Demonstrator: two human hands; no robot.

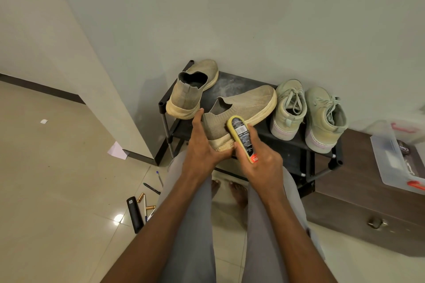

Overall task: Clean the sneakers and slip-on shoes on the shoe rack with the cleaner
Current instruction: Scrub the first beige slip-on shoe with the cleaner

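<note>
The heel of a tan slip-on shoe (pixel 239 110) is gripped by the left hand (pixel 202 147); the yellow cleaner (pixel 241 138), clasped in the right hand (pixel 259 163), is pressed to its side. On the shoe rack (pixel 287 145), sneakers (pixel 308 115) stand at three o'clock of it.

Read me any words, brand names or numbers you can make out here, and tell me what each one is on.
No text here can be read for certain.
Cleaner, gripped by the right hand: a black label with white print and a barcode, too small to read.
Cleaner's red end: white marks, blurred.
Clear plastic box: pale lettering on a dark item inside, blurred.
Black bar on the floor: a small white sticker, unreadable.
</note>
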